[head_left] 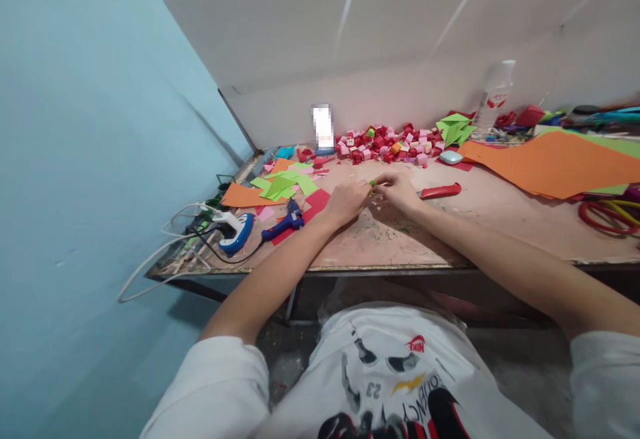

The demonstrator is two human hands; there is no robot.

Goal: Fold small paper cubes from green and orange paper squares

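Observation:
A small green piece (373, 184), seemingly of the same sheet material as the scraps nearby, is pinched between both hands over the middle of the table. My left hand (351, 200) has its fingers closed at the piece's left side. From the right, my right hand (399, 192) grips it with thumb and fingertips. Part of the piece is hidden by the fingers. Just beyond my right hand lies a tool with a red handle (441, 191), its other end covered by the hand. Tiny green crumbs (385, 231) are scattered on the tabletop below.
Red and pink cubes (390, 144) are heaped along the back. Green scraps (283, 184), a blue glue gun (284, 223) and a power strip (237, 232) lie left. Orange sheets (545, 162), scissors (607, 215) and a clear bottle (495, 99) are right. A lit phone (323, 125) leans behind.

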